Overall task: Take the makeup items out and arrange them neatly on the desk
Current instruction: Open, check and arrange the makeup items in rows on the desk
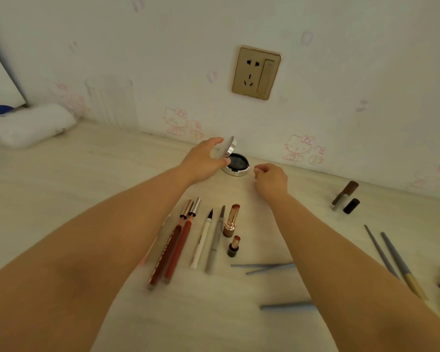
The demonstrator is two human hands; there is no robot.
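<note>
Bottom of frame: both forearms reach up over the desk point(61, 199). Lower centre: two red lip pencils point(174, 246), a white liner pen point(201, 241), a grey pen point(215, 240), two uncapped lipsticks point(231, 221) in a row. Right side: blue-grey brushes point(391, 257). Centre, near the wall: silver compact point(235, 163), lid up. Left hand point(203, 158) grips the lid, thumb below, fingers on top. Right hand point(271, 179) just beside the compact, fingers curled; cannot tell if pinching anything. Wall socket point(256, 72) above.
</note>
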